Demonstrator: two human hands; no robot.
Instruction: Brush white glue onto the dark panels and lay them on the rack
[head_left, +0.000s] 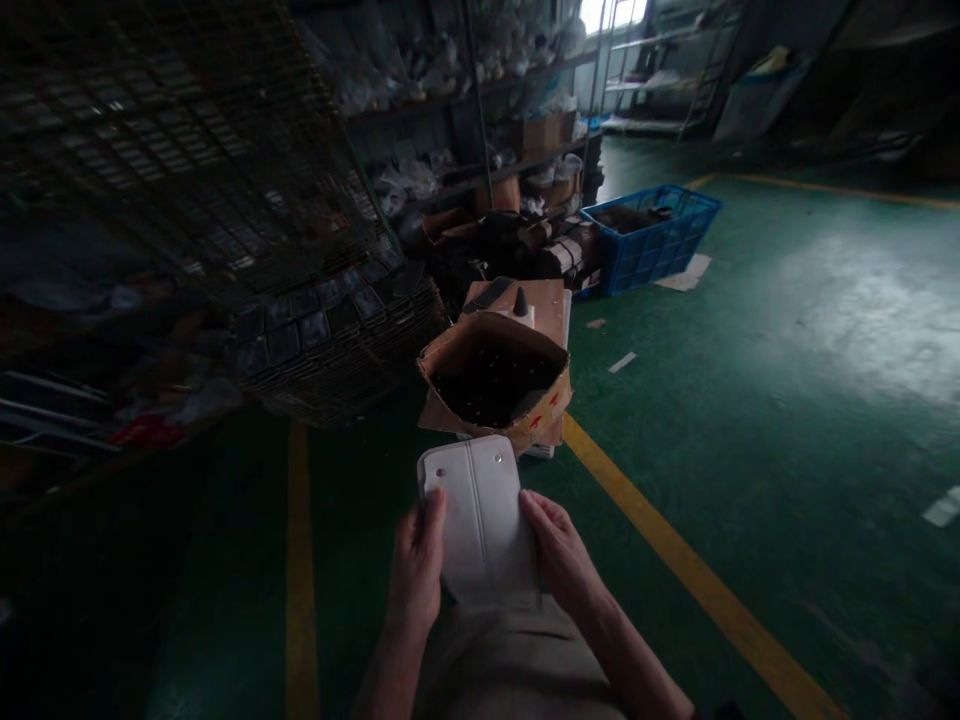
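I hold a white leather-like case [480, 510] with a centre seam and two small studs, flat above my lap. My left hand [416, 570] grips its left edge, thumb on top. My right hand [559, 555] grips its right edge, fingers curled along the side. Just beyond the case stands an open cardboard box [525, 420] filled with small dark parts.
A second cardboard box [544, 300] with a dark cone on it stands behind the first. Stacked wire racks [225, 200] fill the left. A blue crate [652, 235] sits further back by shelves. Yellow lines [675, 560] cross the green floor.
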